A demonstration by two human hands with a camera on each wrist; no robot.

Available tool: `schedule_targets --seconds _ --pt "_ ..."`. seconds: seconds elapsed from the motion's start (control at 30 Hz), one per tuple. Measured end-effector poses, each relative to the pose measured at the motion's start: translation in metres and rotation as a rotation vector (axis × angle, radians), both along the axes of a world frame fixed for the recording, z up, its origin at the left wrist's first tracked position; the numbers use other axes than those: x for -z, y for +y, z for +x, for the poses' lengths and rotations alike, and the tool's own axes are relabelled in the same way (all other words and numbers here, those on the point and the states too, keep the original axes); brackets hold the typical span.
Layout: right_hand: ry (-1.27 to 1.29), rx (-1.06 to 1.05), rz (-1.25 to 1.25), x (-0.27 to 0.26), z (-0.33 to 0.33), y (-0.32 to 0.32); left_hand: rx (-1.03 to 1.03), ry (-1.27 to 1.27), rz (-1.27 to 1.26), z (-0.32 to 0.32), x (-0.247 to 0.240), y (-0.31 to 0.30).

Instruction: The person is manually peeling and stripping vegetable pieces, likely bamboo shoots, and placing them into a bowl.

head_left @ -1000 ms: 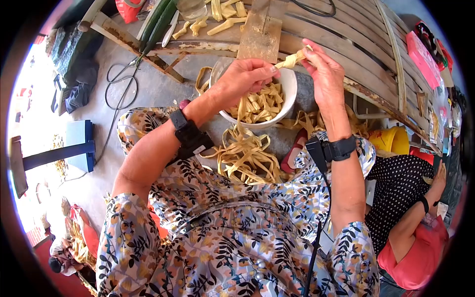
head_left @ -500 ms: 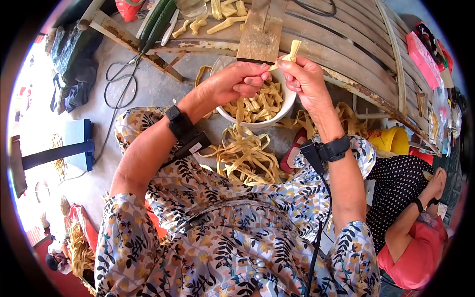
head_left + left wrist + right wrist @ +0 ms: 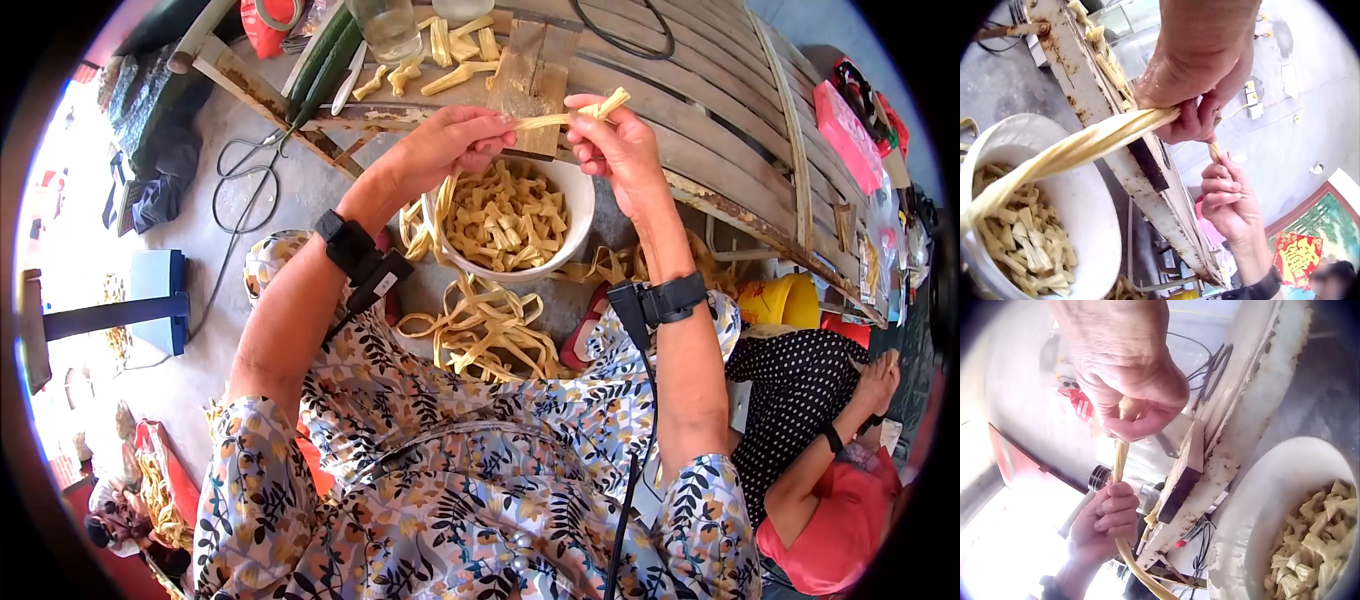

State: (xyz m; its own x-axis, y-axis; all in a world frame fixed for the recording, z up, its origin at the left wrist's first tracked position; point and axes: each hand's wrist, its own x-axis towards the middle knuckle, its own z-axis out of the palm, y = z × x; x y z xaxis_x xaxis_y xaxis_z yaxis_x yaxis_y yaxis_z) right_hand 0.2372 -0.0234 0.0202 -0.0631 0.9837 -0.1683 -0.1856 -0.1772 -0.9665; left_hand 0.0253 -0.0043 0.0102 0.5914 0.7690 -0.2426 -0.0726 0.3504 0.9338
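Note:
A pale yellow strip [image 3: 542,122] is stretched between both hands above the bucket's far edge. The left hand [image 3: 462,138] pinches it with curled fingers; in the left wrist view its long twisted tail [image 3: 1079,147] hangs from that hand across the bucket. The right hand [image 3: 618,148] pinches the strip close to a knotted end [image 3: 610,103] that sticks out past the fingers. Below, a white bucket [image 3: 580,205] holds many short knotted pieces [image 3: 505,215]. In the right wrist view, the right hand [image 3: 1129,381] partly hides the knot.
A slatted bench [image 3: 690,110] bears a wooden board [image 3: 528,75], knotted pieces, glass jars [image 3: 388,30] and long green vegetables [image 3: 325,65]. Loose strips [image 3: 485,330] lie on the floor below the bucket. A yellow bucket [image 3: 785,300] and another person [image 3: 830,510] are at the right.
The knotted end has turned from upright to pointing right, and the hands have moved apart with the strip between them. The head view has shifted slightly, showing more of the bucket.

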Motion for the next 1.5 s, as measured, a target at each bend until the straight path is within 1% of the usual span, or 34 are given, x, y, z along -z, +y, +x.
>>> schedule_targets --seconds 0.07,0.1,0.17,0.2,0.27,0.3,0.37,0.4,0.47,0.5,0.6,0.67,0.83,1.0,1.03,1.13,1.2,1.23,1.33,1.37,1.47,1.5 --pt "0.074 -0.110 0.070 0.003 0.004 0.002 0.022 -0.036 -0.086 -0.003 -0.001 0.002" --pt "0.151 -0.104 0.092 0.004 0.002 0.003 0.050 -0.064 -0.105 -0.004 -0.001 0.003" --pt "0.283 -0.100 0.023 0.000 0.002 0.001 0.104 -0.124 -0.140 -0.005 -0.001 0.006" --pt "0.352 -0.100 -0.013 -0.001 0.001 0.001 0.100 -0.139 -0.169 -0.006 -0.001 0.005" --pt "0.372 -0.081 -0.047 0.001 0.001 0.002 0.093 -0.172 -0.229 -0.005 0.000 0.004" --pt "0.381 -0.073 -0.062 0.002 0.002 0.004 0.111 -0.186 -0.219 -0.005 0.004 0.005" --pt "0.374 -0.018 -0.084 0.003 0.000 0.009 0.138 -0.210 -0.177 -0.008 0.005 0.013" --pt "0.371 0.011 -0.095 0.004 0.000 0.012 0.082 -0.102 -0.033 -0.008 0.002 0.016" --pt "0.340 0.043 -0.027 0.005 0.000 0.023 -0.028 0.119 0.244 -0.006 -0.003 0.019" --pt "0.327 0.056 0.002 0.004 0.000 0.029 -0.072 0.211 0.313 -0.006 -0.010 0.023" --pt "0.328 0.119 0.048 0.010 -0.006 0.050 -0.253 0.292 0.438 -0.001 -0.003 0.052" --pt "0.349 0.180 0.062 0.014 -0.014 0.060 -0.311 0.304 0.473 0.002 0.002 0.066" --pt "0.372 0.220 0.064 0.024 -0.017 0.075 -0.423 0.351 0.543 0.008 0.014 0.082" --pt "0.367 0.246 0.077 0.035 -0.018 0.081 -0.447 0.368 0.546 0.010 0.026 0.091" --pt "0.290 0.259 0.077 0.038 -0.018 0.082 -0.445 0.370 0.547 0.011 0.031 0.092" --pt "0.092 0.323 0.068 0.049 -0.017 0.079 -0.553 0.555 0.728 0.012 0.041 0.087" --pt "0.000 0.404 0.049 0.048 -0.007 0.072 -0.502 0.552 0.613 0.002 0.034 0.081" --pt "-0.010 0.350 0.014 0.047 -0.002 0.066 -0.477 0.552 0.555 -0.003 0.031 0.078" --pt "0.127 0.085 -0.057 0.017 -0.003 0.031 -0.238 0.164 0.311 -0.006 0.005 0.047" --pt "-0.042 0.004 -0.081 0.012 -0.001 0.019 -0.166 0.127 0.239 -0.005 -0.006 0.032" --pt "-0.403 -0.214 0.174 0.015 0.005 -0.010 -0.098 0.007 0.111 -0.001 0.004 0.012" --pt "-0.627 -0.218 0.314 0.018 0.011 -0.015 -0.029 0.029 0.158 -0.002 0.010 0.011"
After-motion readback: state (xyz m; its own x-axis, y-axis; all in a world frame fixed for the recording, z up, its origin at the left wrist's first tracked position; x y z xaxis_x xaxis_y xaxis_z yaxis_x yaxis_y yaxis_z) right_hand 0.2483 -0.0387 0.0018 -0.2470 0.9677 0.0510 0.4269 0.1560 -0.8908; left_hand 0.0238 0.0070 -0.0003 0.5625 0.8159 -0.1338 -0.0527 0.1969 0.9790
